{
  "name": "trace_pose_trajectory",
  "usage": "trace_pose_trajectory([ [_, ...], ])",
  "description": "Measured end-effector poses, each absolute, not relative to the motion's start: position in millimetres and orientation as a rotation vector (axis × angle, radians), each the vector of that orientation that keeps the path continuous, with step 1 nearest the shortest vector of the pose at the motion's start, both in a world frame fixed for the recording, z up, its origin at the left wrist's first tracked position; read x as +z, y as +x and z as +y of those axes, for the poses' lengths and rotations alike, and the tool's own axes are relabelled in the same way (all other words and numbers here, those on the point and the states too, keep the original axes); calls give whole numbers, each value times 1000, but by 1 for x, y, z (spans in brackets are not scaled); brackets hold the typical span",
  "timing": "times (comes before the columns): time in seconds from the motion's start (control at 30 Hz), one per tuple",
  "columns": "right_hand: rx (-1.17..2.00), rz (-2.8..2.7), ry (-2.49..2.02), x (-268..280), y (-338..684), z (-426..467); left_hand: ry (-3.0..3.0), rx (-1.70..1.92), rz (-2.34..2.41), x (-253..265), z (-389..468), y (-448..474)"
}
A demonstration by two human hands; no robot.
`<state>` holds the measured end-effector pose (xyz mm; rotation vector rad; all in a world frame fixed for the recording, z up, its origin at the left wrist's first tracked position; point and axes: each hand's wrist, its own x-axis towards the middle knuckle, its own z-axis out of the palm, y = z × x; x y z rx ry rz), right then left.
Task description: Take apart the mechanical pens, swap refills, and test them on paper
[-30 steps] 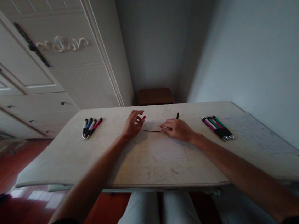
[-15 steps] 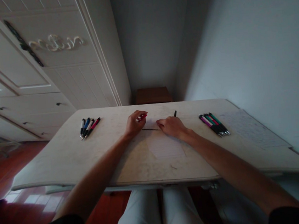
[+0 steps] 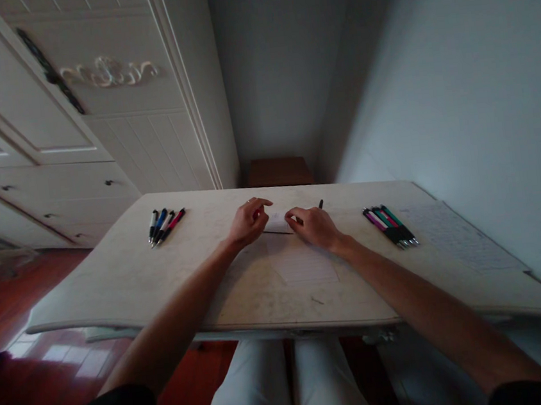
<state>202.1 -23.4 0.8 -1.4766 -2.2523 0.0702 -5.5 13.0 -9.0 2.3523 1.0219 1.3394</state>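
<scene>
My left hand [image 3: 249, 224] is over the far middle of the table, fingers curled with the index finger reaching out. A small bit of a red pen part [image 3: 256, 213] shows inside its grip; the rest is hidden. Facing it, my right hand [image 3: 316, 226] pinches thumb and forefinger together; what they hold, if anything, is too small to tell. Between the hands runs a thin dark rod [image 3: 278, 232], beside a pale patch of paper [image 3: 276, 219] with faint marks. A black tip [image 3: 321, 203] sticks out behind my right hand. Nearer me lies a lined paper sheet [image 3: 304, 268].
Several pens [image 3: 167, 227] lie at the table's left. Several more [image 3: 390, 227] are lined up at the right, beside a written sheet [image 3: 462, 237]. A small brown scrap [image 3: 317, 301] lies near the front edge. A white cabinet [image 3: 148, 138] and a wall [image 3: 471, 91] border the table [image 3: 114, 277].
My left hand has turned, so the red part is now mostly hidden in its fingers. My right hand stays close to the same spot, and the view has shifted slightly.
</scene>
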Motion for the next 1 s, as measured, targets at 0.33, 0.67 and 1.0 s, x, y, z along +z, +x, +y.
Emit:
trace_pose_trajectory([
  [0.33, 693, -1838, -1042, -7, 200, -29, 2412, 1300, 808, -15, 4, 4],
  [0.67, 647, -1874, -997, -3, 201, -36, 2424, 1284, 703, -11, -4, 3],
  [1.0, 428, -2032, -1007, 1, 205, -38, 2468, 1365, 905, 2, -13, 3],
])
